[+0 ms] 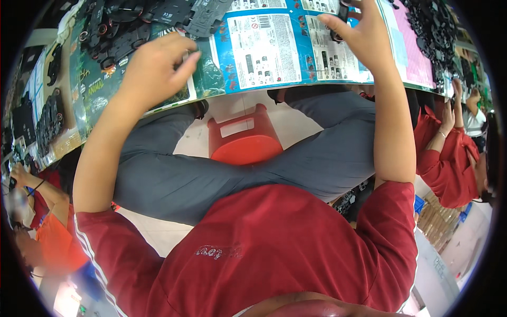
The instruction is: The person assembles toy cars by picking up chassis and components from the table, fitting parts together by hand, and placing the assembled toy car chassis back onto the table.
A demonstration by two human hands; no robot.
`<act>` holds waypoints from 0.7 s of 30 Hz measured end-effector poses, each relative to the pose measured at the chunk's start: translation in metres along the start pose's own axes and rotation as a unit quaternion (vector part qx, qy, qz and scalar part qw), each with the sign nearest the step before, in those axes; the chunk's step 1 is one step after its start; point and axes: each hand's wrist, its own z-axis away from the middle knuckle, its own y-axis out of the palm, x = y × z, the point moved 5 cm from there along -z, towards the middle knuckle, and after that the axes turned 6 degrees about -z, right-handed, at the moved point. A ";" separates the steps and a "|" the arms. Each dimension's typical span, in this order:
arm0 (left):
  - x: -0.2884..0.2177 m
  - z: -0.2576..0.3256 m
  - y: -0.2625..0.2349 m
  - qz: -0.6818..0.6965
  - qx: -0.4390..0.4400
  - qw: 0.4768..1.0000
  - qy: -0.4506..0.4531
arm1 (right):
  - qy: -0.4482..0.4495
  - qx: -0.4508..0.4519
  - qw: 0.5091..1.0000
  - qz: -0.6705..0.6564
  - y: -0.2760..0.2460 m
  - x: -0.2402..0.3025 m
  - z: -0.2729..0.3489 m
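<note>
The right hand [365,41] is pinching a black part [343,12], seemingly mid-handling, needing steadiness next, with the left hand [157,67] leftward, grip unclear.

Barcode [263,21] and fine print [254,43] on blue sheet [303,58], yellow lettering [95,85] on green sheet [97,104], lettering [217,252] on shirt [290,243]

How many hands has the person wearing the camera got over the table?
2: the left hand beside the black plastic parts, and the right hand holding a black piece. Neither is hidden.
</note>
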 end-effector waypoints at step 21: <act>-0.012 -0.005 0.031 -0.056 -0.021 0.998 0.028 | -0.100 0.167 0.980 0.039 0.038 0.016 0.018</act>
